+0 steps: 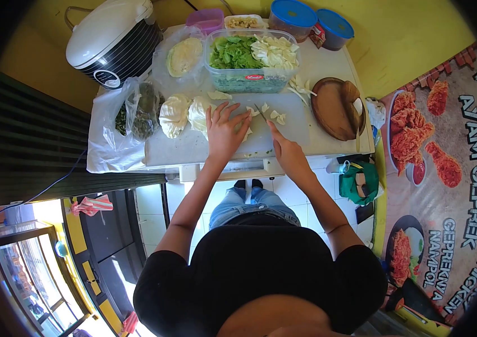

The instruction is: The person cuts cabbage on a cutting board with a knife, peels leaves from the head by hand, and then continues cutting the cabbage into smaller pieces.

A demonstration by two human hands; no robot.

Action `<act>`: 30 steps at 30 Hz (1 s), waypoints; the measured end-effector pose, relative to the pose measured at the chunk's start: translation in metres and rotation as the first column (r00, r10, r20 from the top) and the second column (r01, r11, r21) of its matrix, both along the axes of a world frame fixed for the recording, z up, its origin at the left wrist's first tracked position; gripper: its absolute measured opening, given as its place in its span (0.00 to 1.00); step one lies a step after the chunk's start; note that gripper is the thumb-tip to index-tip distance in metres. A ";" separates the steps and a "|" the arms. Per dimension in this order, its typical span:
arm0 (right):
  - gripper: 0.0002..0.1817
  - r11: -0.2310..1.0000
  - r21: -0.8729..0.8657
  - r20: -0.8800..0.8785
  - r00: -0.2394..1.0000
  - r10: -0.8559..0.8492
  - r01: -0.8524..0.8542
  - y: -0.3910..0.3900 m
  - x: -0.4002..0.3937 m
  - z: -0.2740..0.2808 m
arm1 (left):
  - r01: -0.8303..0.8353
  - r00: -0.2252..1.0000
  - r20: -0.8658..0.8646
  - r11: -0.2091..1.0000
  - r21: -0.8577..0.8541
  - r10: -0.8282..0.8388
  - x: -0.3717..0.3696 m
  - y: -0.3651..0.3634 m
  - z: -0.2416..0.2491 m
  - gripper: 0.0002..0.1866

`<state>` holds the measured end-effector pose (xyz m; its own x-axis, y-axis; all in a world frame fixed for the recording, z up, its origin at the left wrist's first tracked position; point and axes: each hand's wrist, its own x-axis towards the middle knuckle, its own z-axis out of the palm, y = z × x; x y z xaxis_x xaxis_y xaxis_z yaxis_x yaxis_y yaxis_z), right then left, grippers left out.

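My left hand (227, 130) rests on a piece of pale cabbage (198, 115), fingers bent over it and steadying it against the white cutting board (292, 126). My right hand (288, 153) grips a knife (260, 112), its blade just right of my left fingertips. Small cut cabbage bits (278, 117) lie beside the blade. Left of the held piece sits another cabbage chunk (174, 116). Behind the board, a clear plastic container (250, 84) holds chopped green leaves (233, 52) and sliced cabbage (275, 51). My left palm hides part of the cabbage under it.
A round wooden mortar with a pestle (328, 106) stands at the right. Plastic bags (117, 151), one with dark greens, lie at the left near a rice cooker (112, 42). Blue-lidded tubs (293, 14), a purple bowl (206, 20) and bagged cabbage (184, 57) line the back.
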<state>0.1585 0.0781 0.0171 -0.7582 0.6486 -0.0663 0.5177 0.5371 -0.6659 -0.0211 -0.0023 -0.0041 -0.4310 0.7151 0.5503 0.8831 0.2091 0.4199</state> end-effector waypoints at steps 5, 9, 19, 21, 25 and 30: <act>0.28 0.997 -0.070 -0.190 0.982 0.014 -0.027 0.001 0.006 -0.007 | 0.000 1.000 -0.013 1.000 0.014 0.000 0.000 0.001 0.001 0.12; 0.26 0.987 -0.157 -0.271 0.963 0.002 -0.046 0.003 0.016 -0.001 | -0.026 0.997 0.078 0.999 0.029 0.023 0.001 0.005 0.012 0.17; 0.24 0.902 -0.431 -0.244 0.961 -0.128 0.011 0.000 0.024 0.017 | 0.025 0.998 -0.055 0.996 -0.081 -0.029 -0.010 0.016 0.000 0.12; 0.24 0.894 -0.449 -0.256 0.958 -0.131 0.002 0.000 0.024 0.018 | 0.066 0.993 -0.085 0.992 -0.110 -0.076 -0.016 0.014 0.000 0.12; 0.24 0.891 -0.453 -0.248 0.960 -0.131 0.004 0.000 0.024 0.019 | 0.112 0.992 -0.051 0.990 -0.084 -0.116 -0.015 0.012 0.012 0.12; 0.24 0.913 -0.409 -0.264 0.957 -0.118 -0.001 0.002 0.020 0.015 | -0.036 0.999 0.016 0.994 -0.099 0.037 -0.009 0.018 0.008 0.13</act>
<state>0.1784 0.0798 0.0319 -0.7455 0.6551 -0.1226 0.3024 0.1686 -0.9381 -0.0303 0.0153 0.0035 -0.4670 0.7489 0.4702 0.8667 0.2821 0.4115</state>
